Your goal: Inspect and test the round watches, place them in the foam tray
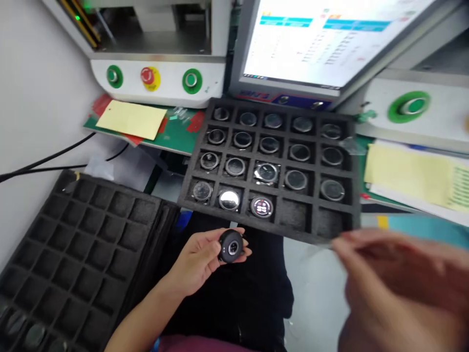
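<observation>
My left hand (200,261) grips a round black watch body (231,246), its sensor back facing up, just below the front edge of a black foam tray (351,166). That tray holds several watch bodies in its square cells; one in the front row shows a lit dial (261,207), and two front-right cells are bare. My right hand (399,288) is blurred by motion at the lower right, near the tray's front right corner. Its fingers cannot be made out.
A stack of black foam trays (84,244) with mostly bare cells lies at the left. Behind stand a machine panel with green buttons (192,80) and a red stop button (149,77), a monitor (330,39), yellow papers (132,119), and black cables (44,164).
</observation>
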Demonstrator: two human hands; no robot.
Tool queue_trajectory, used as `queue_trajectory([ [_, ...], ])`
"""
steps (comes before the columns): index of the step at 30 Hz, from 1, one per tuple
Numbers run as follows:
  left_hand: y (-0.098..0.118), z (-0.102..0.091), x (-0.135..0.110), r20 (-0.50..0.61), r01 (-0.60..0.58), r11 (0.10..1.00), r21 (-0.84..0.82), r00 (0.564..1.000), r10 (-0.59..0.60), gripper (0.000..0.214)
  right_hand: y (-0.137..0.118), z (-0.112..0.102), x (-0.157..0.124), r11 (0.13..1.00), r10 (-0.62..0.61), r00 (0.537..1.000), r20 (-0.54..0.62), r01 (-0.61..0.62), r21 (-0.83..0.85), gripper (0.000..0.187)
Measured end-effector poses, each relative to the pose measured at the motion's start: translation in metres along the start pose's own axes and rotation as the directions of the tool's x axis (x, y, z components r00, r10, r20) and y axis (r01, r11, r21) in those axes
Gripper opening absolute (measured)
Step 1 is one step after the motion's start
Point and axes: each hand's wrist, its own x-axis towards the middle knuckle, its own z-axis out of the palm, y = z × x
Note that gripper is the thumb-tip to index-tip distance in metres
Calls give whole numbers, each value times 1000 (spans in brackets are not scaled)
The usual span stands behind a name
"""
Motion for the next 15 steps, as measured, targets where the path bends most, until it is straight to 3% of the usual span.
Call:
queue_trajectory([
  [2,1,2,9,21,15,1000,4,1000,-15,41,18,-16,37,996,71,986,-153,-78,-45,38],
  [4,1,5,17,42,44,999,8,998,-44,43,43,-31,75,969,226,957,-182,-241,-63,39],
  [8,1,15,29,112,86,996,-9,990,-85,42,91,-48,129,942,304,926,-225,-327,-75,53],
  [12,2,26,35,175,74,996,-45,982,-65,42,109,-46,143,920,345,925,-160,-367,-136,44],
  [15,1,30,38,193,54,998,-43,980,-45,43,104,-42,133,937,321,943,-91,-330,-115,54],
])
